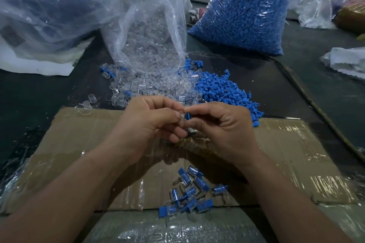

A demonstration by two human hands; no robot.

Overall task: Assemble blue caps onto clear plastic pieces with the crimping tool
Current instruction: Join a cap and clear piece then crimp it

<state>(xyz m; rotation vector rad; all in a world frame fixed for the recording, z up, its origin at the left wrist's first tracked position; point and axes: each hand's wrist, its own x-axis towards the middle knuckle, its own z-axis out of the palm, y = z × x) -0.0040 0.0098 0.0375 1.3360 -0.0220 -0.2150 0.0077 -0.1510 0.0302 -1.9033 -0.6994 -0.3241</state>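
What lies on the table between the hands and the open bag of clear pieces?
A spilled heap of loose clear pieces, with loose blue caps to its right, as the head view shows.

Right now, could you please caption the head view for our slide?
Left hand and right hand fit a blue cap onto a clear piece over cardboard.

**Piles crowding the far edge, cardboard flanks lying open**

Just beyond the left hand (150, 122) and right hand (223, 126), the clear plastic pieces (156, 85) and loose blue caps (227, 92) are crowding the cardboard sheet's (83, 134) far edge, the two heaps touching. Behind them the open clear bag (146, 25) and the sealed bag of blue caps (246, 10) are walling off the back. A heap of finished pieces (189, 193) is sitting between the forearms. Bare cardboard is lying open outside both hands, and dark table (39, 92) is showing left of the clear pile.
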